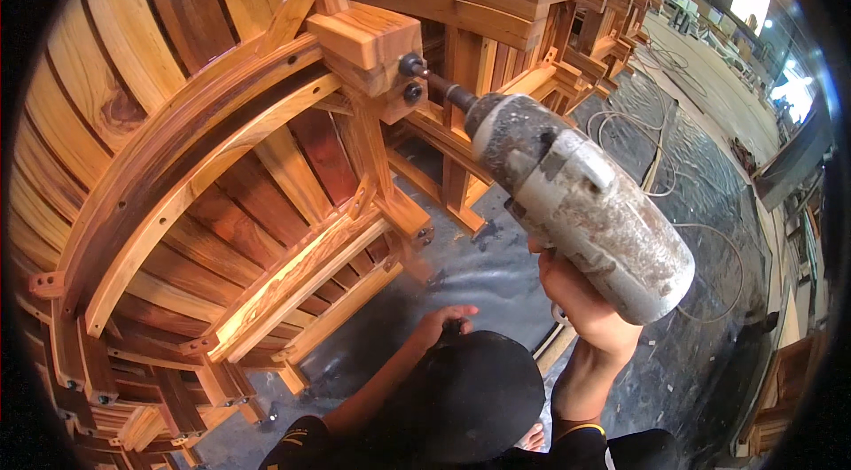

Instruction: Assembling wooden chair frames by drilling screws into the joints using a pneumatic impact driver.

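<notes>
My right hand (581, 297) is wrapped round the grip of a worn, silver pneumatic impact wrench (589, 200). The wrench points up and left, and its dark extension and socket (434, 80) meet the upper black bolt (411, 64) in the wooden joint block (381, 58). A second black bolt (413, 93) sits just below in the same block. Lower down, near my knee, my left hand (441, 321) is closed on a small dark piece, too small to name for certain. The block belongs to a curved, slatted wooden frame (191, 129).
More wooden frames (523, 71) of this kind stand behind the joint. A thin hose (731, 271) loops over the dark sheeted floor (700, 204) at the right. Timber and other pieces (811, 231) lie along the right side. My dark-clothed knee (470, 381) is close below.
</notes>
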A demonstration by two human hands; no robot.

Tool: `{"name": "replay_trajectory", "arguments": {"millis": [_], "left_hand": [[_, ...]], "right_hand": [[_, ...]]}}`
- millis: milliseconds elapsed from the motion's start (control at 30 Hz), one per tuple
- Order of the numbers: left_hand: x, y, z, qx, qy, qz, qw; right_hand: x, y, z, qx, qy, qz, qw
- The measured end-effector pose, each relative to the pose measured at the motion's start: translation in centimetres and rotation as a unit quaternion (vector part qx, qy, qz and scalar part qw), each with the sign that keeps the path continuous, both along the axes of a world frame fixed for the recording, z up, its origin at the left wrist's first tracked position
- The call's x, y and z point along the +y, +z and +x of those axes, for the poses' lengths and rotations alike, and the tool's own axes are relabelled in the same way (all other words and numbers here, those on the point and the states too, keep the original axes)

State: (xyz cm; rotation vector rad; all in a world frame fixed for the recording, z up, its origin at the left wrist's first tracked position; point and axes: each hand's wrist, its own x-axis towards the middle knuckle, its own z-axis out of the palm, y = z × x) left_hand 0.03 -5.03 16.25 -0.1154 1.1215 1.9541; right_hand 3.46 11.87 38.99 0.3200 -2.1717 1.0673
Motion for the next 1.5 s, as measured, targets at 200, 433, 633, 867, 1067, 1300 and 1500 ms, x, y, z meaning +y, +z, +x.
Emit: {"name": "replay_trajectory", "arguments": {"millis": [200,433,633,867,1067,1300,1500], "left_hand": [[-0.3,-0.5,0.3,-0.082,0.019,0.070,0.994],[-0.3,0.2,0.7,-0.106,0.045,0.043,0.992],[-0.1,2.3,1.0,0.056,0.009,-0.048,0.997],[-0.8,0.0,0.7,0.114,-0.007,-0.042,0.993],[-0.7,-1.5,0.1,-0.057,-0.002,0.143,0.988],[0.0,-1.0,0.8,0.089,0.012,-0.020,0.996],[-0.2,-1.9,0.4,-0.054,0.053,-0.003,0.997]], "right_hand": [[0.2,-0.9,-0.3,0.040,0.027,0.020,0.999],[-0.2,-1.3,-0.6,0.005,0.004,0.007,1.000],[-0.2,-0.4,-0.8,-0.014,0.045,-0.060,0.997],[-0.8,0.0,-0.7,-0.038,0.021,-0.081,0.996],[-1.3,-0.1,-1.1,-0.023,0.018,-0.134,0.990],[-0.9,0.4,-0.8,-0.031,0.022,-0.089,0.995],[-1.0,0.2,-0.9,-0.027,0.008,-0.070,0.997]]}}
